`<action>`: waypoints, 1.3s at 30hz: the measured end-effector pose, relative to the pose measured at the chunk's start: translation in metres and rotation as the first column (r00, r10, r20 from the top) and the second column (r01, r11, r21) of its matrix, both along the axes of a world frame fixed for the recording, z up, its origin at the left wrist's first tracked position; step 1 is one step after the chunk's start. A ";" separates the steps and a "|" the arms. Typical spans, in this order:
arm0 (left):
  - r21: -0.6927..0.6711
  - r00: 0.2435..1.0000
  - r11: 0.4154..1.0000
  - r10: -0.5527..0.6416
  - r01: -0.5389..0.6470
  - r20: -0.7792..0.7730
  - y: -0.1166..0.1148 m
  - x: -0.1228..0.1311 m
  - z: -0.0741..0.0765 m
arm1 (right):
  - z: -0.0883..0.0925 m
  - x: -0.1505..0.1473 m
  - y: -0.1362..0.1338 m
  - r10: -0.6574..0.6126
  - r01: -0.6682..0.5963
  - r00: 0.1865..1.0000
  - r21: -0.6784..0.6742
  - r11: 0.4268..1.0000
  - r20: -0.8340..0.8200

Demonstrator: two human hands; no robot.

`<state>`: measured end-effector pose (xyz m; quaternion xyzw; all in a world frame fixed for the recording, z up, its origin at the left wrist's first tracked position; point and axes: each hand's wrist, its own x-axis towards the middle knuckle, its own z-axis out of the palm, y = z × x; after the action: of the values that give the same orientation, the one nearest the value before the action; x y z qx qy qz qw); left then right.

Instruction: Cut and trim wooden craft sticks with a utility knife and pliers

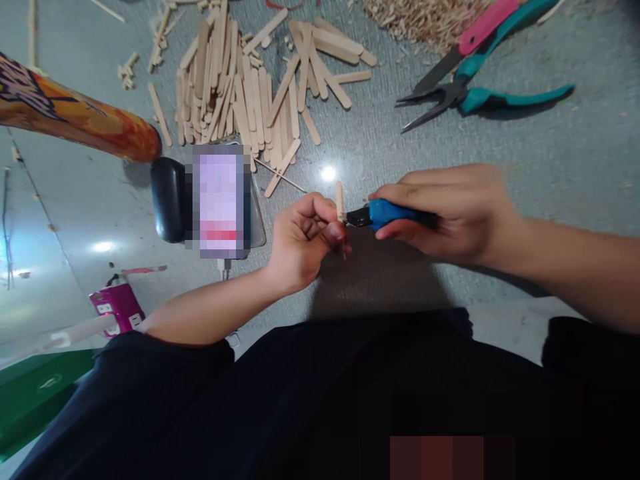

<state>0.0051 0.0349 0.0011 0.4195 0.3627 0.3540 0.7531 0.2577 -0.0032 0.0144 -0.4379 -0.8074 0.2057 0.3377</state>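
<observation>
Between the thumb and fingers of my left hand (305, 243) is a wooden craft stick (340, 199), its rounded end pointing away from me. My right hand (450, 207) grips a blue-handled cutter (387, 213). The cutter's black tip (357, 217) meets the stick's right edge, close to my left fingertips. Whether the tip is a blade or a pair of jaws is too small to tell. Beyond my hands lies a loose pile of craft sticks (215, 80).
Teal-handled pliers (463, 93) and a pink-handled knife (483, 30) lie at the far right, near wood shavings (420, 20). To the left are a phone (220, 193), a black case (167, 200), an orange can (80, 110) and a purple power strip (120, 307).
</observation>
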 end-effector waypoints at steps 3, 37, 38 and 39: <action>-0.022 1.000 0.999 -0.030 0.030 0.009 0.001 -0.001 -0.001 | -0.002 0.003 0.002 -0.026 0.018 0.996 0.097 0.995 0.086; -0.041 0.999 0.999 -0.034 0.034 -0.019 0.002 -0.004 0.000 | -0.002 0.001 0.000 -0.041 0.041 0.999 0.020 0.999 0.003; -0.046 0.999 0.998 -0.035 0.034 -0.022 0.003 -0.004 0.000 | -0.002 0.002 0.001 -0.048 0.047 0.999 0.051 0.998 0.026; -0.049 0.999 0.998 -0.037 0.036 -0.019 0.003 -0.004 0.000 | -0.002 0.002 0.001 -0.054 0.050 0.997 0.080 0.996 0.049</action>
<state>0.0009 0.0382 0.0009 0.4112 0.3711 0.3267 0.7658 0.2601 -0.0022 0.0128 -0.4503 -0.8115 0.1535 0.3393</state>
